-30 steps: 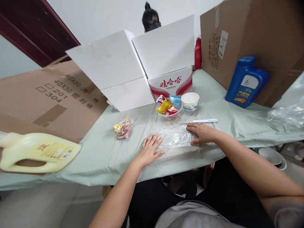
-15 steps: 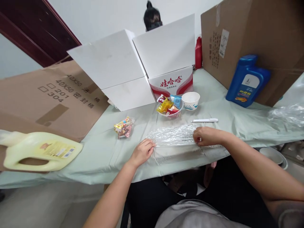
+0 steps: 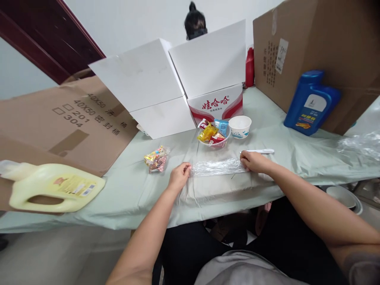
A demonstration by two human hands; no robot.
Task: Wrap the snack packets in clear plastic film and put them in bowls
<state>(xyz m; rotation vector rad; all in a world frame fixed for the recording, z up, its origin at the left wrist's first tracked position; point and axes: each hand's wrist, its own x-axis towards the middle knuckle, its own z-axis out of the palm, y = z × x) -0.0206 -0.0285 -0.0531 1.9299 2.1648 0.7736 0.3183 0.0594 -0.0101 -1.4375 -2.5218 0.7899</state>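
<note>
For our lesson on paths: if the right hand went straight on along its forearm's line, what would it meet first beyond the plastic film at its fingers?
Probably the clear bowl of wrapped snacks, ahead of the right hand; height is unclear, so it might pass above.

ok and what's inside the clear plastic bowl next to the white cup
In the clear, round plastic bowl: a shiny yellow packet, a light-blue packet and red packets show; anything buried beneath them is covered.

Looks forward and down from the head, near, above and behind left grip [image 3: 179, 176] and right grip [image 3: 253, 161], across the surface [image 3: 133, 192] beyond.
</note>
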